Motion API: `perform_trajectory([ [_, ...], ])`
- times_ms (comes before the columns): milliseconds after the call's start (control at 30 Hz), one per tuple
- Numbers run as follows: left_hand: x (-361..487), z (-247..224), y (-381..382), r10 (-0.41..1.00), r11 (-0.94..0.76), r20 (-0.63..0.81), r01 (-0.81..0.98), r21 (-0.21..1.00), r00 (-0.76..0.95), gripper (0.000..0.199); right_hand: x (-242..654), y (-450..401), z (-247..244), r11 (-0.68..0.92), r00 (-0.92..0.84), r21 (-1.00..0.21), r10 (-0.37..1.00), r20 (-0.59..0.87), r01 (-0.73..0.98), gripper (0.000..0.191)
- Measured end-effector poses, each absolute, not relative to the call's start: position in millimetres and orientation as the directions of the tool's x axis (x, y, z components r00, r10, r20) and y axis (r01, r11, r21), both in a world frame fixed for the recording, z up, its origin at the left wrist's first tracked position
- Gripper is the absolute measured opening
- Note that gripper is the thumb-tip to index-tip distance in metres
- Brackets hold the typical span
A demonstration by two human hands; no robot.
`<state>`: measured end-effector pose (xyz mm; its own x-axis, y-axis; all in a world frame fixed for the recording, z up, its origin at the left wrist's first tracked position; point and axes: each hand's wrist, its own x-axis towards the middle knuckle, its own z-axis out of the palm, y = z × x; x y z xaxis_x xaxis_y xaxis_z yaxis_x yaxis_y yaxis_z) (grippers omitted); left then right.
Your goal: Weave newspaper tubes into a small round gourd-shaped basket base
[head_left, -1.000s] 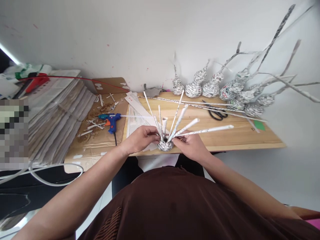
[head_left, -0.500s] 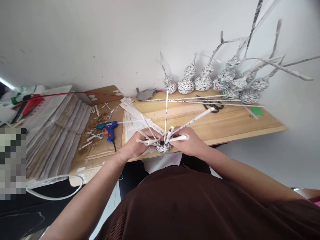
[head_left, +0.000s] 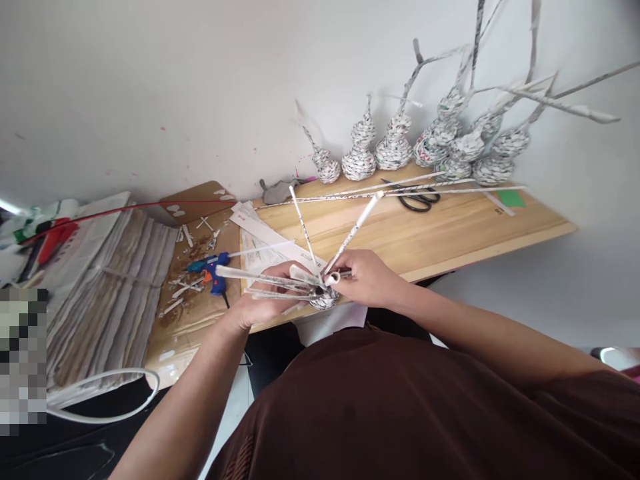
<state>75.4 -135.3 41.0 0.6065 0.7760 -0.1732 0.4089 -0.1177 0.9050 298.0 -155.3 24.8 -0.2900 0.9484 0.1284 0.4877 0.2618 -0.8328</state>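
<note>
A small woven newspaper piece (head_left: 324, 300) is at the table's front edge, with several rolled paper tubes (head_left: 359, 223) fanning out from its open top. My left hand (head_left: 270, 293) is closed around its left side, partly hidden behind tubes that point left. On the other side, my right hand (head_left: 367, 277) is closed, its fingers and thumb pinching a paper tube close to the rim. The fingertips of both hands are partly covered by the tubes.
Several gourd-shaped woven paper pieces (head_left: 359, 153) stand along the wall. Scissors (head_left: 417, 198) and long paper tubes lie before them. To the left are a blue glue gun (head_left: 217, 273), paper scraps, and a tall stack of newspapers (head_left: 110, 280).
The woven piece has turned in my hands, and more tubes now point left over my left hand. The upright tube leans left. The whole view has shifted slightly.
</note>
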Motion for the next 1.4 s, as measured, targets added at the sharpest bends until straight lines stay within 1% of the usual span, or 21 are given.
perform_trajectory([
  [67,75,41,-138,0.779,-0.076,-0.195,0.398,0.914,0.596,0.021,298,-156,22,0.266,-0.291,-0.837,0.947,0.135,0.478,0.017],
  [233,78,42,-145,0.805,-0.043,-0.171,0.343,0.938,0.569,0.027,298,-160,21,0.278,-0.283,-0.839,0.946,0.156,0.468,0.017],
  [400,83,34,-149,0.865,0.101,-0.224,0.282,0.954,0.449,0.029,298,-162,18,0.292,-0.264,-0.846,0.946,0.187,0.446,0.012],
  [467,84,30,-150,0.884,0.136,-0.231,0.249,0.959,0.406,0.030,297,-162,16,0.301,-0.261,-0.846,0.944,0.200,0.440,0.011],
  [533,86,28,-152,0.906,0.139,-0.228,0.259,0.956,0.356,0.033,297,-162,15,0.310,-0.270,-0.843,0.941,0.205,0.439,0.011],
  [667,89,32,-158,0.939,0.102,-0.234,0.447,0.889,0.252,0.031,297,-165,18,0.308,-0.287,-0.834,0.939,0.190,0.457,0.010],
  [800,96,42,-163,0.951,0.023,-0.189,0.556,0.831,0.243,0.025,301,-166,27,0.286,-0.336,-0.834,0.933,0.130,0.471,0.012],
  [867,100,45,-165,0.959,0.008,-0.175,0.593,0.805,0.225,0.021,304,-164,31,0.256,-0.369,-0.864,0.925,0.090,0.433,0.019],
  [967,103,45,-167,0.973,0.001,-0.151,0.649,0.761,0.175,0.017,308,-162,35,0.159,-0.406,-0.935,0.914,0.018,0.317,0.026],
  [1100,100,42,-170,0.979,-0.038,-0.109,0.676,0.736,0.173,0.013,312,-163,32,0.089,-0.479,-0.985,0.878,0.006,0.151,0.031],
  [1233,98,39,-173,0.975,-0.118,-0.038,0.658,0.744,0.218,0.009,314,-165,25,0.034,-0.541,-0.998,0.841,0.003,0.046,0.035],
  [1333,99,37,-174,0.968,-0.197,0.035,0.669,0.717,0.248,0.006,317,-163,25,0.018,-0.548,-0.999,0.836,0.000,0.027,0.034],
  [1400,99,37,-174,0.959,-0.247,0.074,0.672,0.699,0.275,0.004,320,-160,26,0.051,-0.542,-0.996,0.840,0.006,0.068,0.031],
])
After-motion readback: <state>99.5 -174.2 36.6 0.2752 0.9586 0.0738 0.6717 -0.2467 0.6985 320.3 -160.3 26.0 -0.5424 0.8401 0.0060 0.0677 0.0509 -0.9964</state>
